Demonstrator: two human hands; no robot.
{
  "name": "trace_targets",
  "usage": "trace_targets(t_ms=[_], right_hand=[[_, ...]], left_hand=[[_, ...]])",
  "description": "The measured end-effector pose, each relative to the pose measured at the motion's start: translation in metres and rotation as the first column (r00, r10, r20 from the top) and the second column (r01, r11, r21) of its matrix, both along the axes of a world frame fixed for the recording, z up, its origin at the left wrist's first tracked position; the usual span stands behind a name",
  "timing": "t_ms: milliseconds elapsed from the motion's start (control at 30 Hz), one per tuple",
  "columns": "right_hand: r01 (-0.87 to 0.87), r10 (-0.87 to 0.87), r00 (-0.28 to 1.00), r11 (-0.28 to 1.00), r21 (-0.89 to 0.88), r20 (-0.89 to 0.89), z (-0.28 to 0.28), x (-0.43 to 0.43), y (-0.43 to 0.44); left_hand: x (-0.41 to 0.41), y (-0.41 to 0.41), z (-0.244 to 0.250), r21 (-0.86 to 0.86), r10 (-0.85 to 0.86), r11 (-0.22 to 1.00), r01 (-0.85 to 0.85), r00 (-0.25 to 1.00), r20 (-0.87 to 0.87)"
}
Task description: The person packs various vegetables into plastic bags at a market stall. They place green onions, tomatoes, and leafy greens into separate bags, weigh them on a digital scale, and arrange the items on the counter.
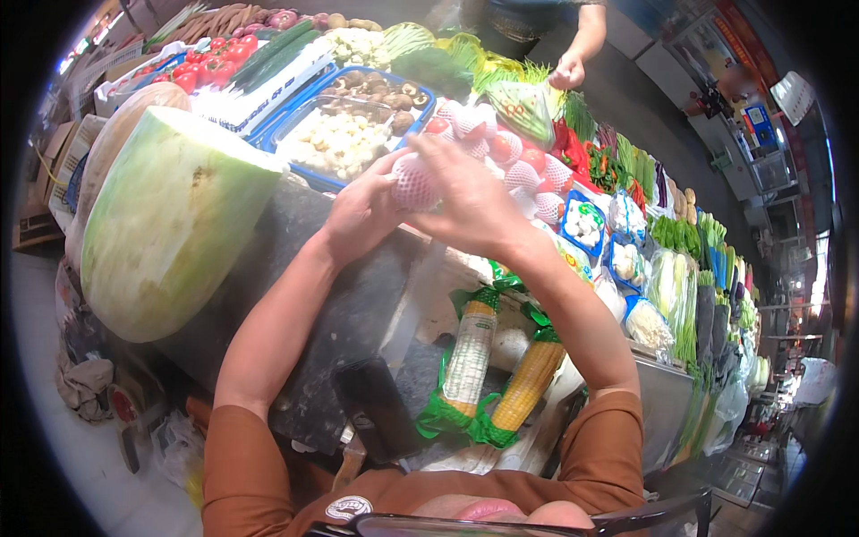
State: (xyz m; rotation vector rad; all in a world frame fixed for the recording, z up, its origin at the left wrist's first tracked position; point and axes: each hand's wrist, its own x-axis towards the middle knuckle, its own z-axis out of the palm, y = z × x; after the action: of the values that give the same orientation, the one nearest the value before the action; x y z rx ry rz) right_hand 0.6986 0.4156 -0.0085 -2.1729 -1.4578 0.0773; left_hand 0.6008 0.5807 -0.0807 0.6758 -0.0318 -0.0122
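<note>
A round fruit in a pink foam net [415, 182] is held in my left hand [362, 211], in front of the produce display. My right hand [466, 198] is blurred, fingers stretched out over the right side of the netted fruit. Whether it grips the fruit is hidden. Just beyond lie several tomatoes in foam nets [507, 148]. To the left of the hands sits a blue tray [424, 121] of mushrooms [376, 87], with a clear box of small pale pieces [335, 137] in it.
A large cut winter melon [181, 221] stands at left. Nearer me are a dark phone [377, 409] and two wrapped corn cobs [470, 359] [530, 382]. Packaged mushrooms [582, 225] and leafy vegetables [674, 268] line the right. Across the display is another person's hand [569, 70].
</note>
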Motion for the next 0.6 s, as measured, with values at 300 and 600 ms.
trace_targets(t_ms=[300, 600], right_hand=[[-0.082, 0.084, 0.995, 0.996, 0.028, -0.046, -0.019, 0.014, 0.001], [0.193, -0.176, 0.756, 0.98, -0.043, -0.631, -0.008, 0.113, -0.026]], left_hand=[[-0.003, 0.004, 0.0, -0.006, -0.09, 0.996, 0.09, 0.996, 0.004], [0.0, 0.004, 0.001, 0.205, 0.011, 0.979, 0.009, 0.995, -0.097]])
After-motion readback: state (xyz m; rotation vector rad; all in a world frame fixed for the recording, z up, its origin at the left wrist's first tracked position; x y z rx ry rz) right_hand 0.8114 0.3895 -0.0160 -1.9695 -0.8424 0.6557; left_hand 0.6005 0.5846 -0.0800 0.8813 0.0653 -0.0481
